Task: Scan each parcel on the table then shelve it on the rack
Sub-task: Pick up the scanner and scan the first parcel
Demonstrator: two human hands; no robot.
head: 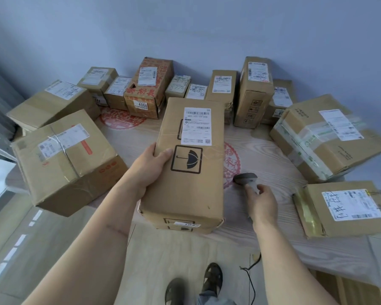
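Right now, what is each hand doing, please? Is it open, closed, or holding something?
Left hand: closed, its grip on the side of the tall box.
Right hand: closed, holding the scanner by its handle.

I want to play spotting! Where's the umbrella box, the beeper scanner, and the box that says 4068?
umbrella box [191,190], head view, on its bare cardboard top below the umbrella mark.
scanner [245,178], head view, on its dark head.
4068 box [142,105], head view, on its white number sticker.
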